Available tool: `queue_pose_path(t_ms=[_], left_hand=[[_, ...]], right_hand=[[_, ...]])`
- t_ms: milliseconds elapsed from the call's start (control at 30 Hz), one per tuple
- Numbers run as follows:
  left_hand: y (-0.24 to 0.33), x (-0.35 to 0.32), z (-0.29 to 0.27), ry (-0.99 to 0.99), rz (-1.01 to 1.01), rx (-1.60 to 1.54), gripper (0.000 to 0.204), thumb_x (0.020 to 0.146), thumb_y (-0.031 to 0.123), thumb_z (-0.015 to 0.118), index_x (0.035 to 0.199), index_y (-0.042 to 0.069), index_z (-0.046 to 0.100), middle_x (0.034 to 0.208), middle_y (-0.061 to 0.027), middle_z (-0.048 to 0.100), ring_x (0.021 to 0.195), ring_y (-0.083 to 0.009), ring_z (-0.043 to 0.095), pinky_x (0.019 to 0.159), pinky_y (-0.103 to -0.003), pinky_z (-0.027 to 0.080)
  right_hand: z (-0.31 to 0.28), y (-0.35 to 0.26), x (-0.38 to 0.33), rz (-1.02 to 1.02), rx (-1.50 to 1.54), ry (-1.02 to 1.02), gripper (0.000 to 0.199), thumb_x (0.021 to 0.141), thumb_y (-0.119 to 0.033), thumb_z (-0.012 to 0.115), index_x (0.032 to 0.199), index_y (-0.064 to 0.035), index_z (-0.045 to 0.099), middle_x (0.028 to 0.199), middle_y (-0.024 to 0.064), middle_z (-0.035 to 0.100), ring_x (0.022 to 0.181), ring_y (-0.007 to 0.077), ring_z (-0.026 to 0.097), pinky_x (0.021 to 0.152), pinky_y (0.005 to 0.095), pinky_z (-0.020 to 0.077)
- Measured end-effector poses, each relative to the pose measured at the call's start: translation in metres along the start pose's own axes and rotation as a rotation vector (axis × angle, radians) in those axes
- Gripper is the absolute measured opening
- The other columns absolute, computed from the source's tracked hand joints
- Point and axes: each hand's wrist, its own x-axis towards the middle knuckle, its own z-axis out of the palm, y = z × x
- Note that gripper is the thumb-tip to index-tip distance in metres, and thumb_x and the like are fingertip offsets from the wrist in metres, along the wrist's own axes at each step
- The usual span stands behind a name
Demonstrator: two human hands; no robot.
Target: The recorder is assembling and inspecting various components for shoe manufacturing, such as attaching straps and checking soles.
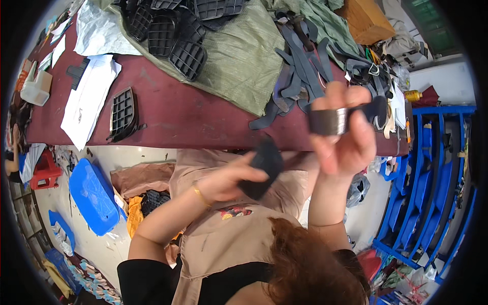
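My left hand is closed on a flat black pad-like piece, held in front of my apron below the table edge. Motion blurs the piece, so its face does not show clearly. Above the table's right part, my right hand is closed round a dark curved strap with a shiny band across it. One end of that strap sticks out to the right of my fingers. The two held things are apart. Beyond my right hand lies a heap of dark grey strips.
Black gridded plastic pieces are heaped on a green woven sack. A single gridded piece lies beside white papers on the maroon table. Blue shelving stands right; a blue plastic stool stands left.
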Motion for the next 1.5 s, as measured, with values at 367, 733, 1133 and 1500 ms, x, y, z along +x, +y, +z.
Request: queue_pose_path(t_ms=[367,733,1133,1500], left_hand=[[0.017,0.045,0.015,0.224,0.477,-0.271,0.044,0.089,0.010,0.053,0.128,0.017,0.035,0.120,-0.0079,0.047,0.107,-0.0204,0.052,0.089,-0.037,0.046],[0.029,0.007,0.024,0.290,0.454,-0.302,0.042,0.087,0.009,0.058,0.120,0.010,0.031,0.113,-0.0091,0.049,0.101,-0.0196,0.056,0.085,-0.039,0.052],[0.031,0.001,0.032,0.300,0.456,-0.281,0.045,0.086,0.007,0.057,0.123,0.009,0.031,0.118,-0.0114,0.048,0.105,-0.0224,0.055,0.087,-0.040,0.051],[0.029,-0.002,0.016,0.241,0.264,-0.298,0.046,0.085,0.001,0.055,0.125,0.010,0.035,0.117,-0.0110,0.051,0.106,-0.0220,0.056,0.091,-0.038,0.049]], right_hand=[[0.030,0.066,-0.086,0.458,-0.726,0.210,0.022,0.079,0.004,0.063,0.097,-0.0007,0.052,0.089,0.0079,0.055,0.077,0.0144,0.060,0.071,0.0253,0.0479],[0.000,0.055,-0.088,-0.003,-1.071,0.470,0.020,0.070,0.001,0.074,0.081,-0.0043,0.058,0.094,0.0072,0.047,0.077,0.0125,0.051,0.066,0.0244,0.0433],[-0.002,0.057,-0.087,-0.017,-0.936,0.569,0.022,0.070,0.004,0.073,0.079,-0.0037,0.055,0.089,0.0086,0.051,0.067,0.0114,0.052,0.057,0.0230,0.0431],[-0.014,0.025,-0.082,0.129,-0.966,0.446,0.017,0.067,0.007,0.073,0.079,0.0006,0.064,0.081,0.0085,0.058,0.064,0.0127,0.059,0.055,0.0221,0.0468]])
